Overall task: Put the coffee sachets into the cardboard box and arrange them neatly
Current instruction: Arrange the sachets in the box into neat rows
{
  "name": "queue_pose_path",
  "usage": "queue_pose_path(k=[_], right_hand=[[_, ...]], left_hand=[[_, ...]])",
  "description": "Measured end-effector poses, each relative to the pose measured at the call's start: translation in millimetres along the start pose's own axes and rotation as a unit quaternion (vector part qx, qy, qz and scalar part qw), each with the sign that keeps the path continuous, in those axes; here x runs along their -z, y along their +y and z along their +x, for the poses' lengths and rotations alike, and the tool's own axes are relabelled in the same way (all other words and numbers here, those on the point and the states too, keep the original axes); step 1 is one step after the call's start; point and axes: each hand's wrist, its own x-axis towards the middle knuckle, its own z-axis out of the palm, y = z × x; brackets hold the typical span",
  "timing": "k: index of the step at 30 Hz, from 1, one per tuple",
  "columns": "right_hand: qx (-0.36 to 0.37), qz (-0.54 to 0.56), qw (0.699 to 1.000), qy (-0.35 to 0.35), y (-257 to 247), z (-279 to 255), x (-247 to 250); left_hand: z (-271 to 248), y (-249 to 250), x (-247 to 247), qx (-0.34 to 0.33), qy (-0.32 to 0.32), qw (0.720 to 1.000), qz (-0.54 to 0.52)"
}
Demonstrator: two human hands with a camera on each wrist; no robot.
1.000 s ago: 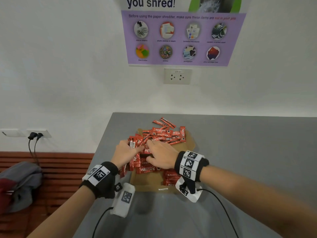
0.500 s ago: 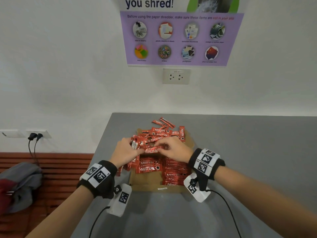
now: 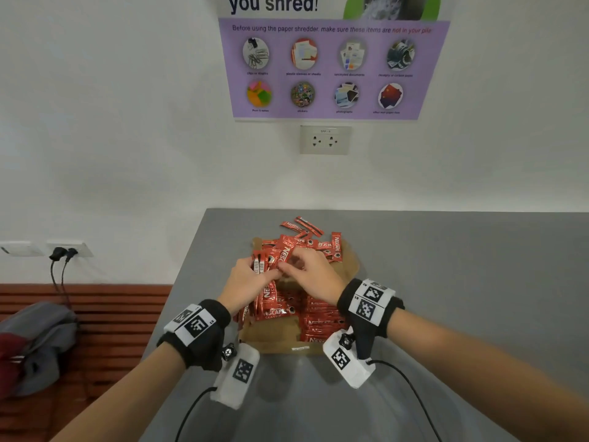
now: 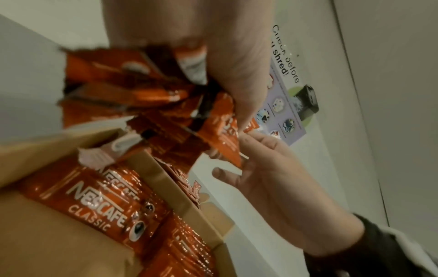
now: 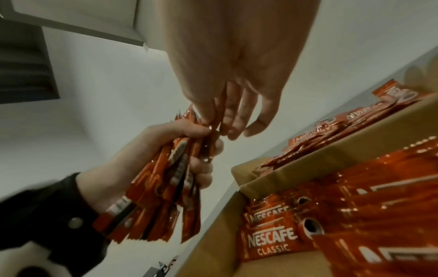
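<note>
An open cardboard box (image 3: 271,336) lies on the grey table (image 3: 462,282). Red coffee sachets lie in rows (image 3: 318,317) inside it, and a loose pile (image 3: 314,242) covers its far end. My left hand (image 3: 264,269) grips an upright bundle of sachets (image 5: 166,196) above the box's left side. My right hand (image 3: 287,263) pinches one sachet (image 4: 222,135) against the top of that bundle. In the right wrist view my right hand (image 5: 220,127) meets the left hand's fingers (image 5: 201,168) at the bundle's upper end. The box wall (image 5: 331,157) separates rows from pile.
The table's left edge (image 3: 178,291) drops to a wooden bench with a grey bag (image 3: 38,339). A wall with a socket (image 3: 325,140) and a poster (image 3: 331,65) stands right behind the table. Wrist-camera cables (image 3: 411,397) trail across the near table.
My right hand has lifted off the rows in the box, gone to the loose pile and come back to the bundle with one sachet. My left hand has raised the bundle slightly.
</note>
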Motion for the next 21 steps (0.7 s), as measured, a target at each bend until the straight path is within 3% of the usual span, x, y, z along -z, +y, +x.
queue_pose_path(k=[4,9,13,21], right_hand=[[-0.011,-0.030,0.999,0.012,0,5,3],[0.027,-0.172,0.972,-0.158,6,6,1],[0.055,-0.184,0.947,-0.256,-3,7,-19],[0.061,-0.269,0.905,-0.324,-7,21,-36]], left_hand=[[6,-4,9,0.006,0.009,0.999,0.051],[23,-21,33,0.014,0.086,0.976,0.200],[23,-33,30,0.048,0.077,0.957,0.275],[22,-39,27,0.095,0.033,0.940,0.326]])
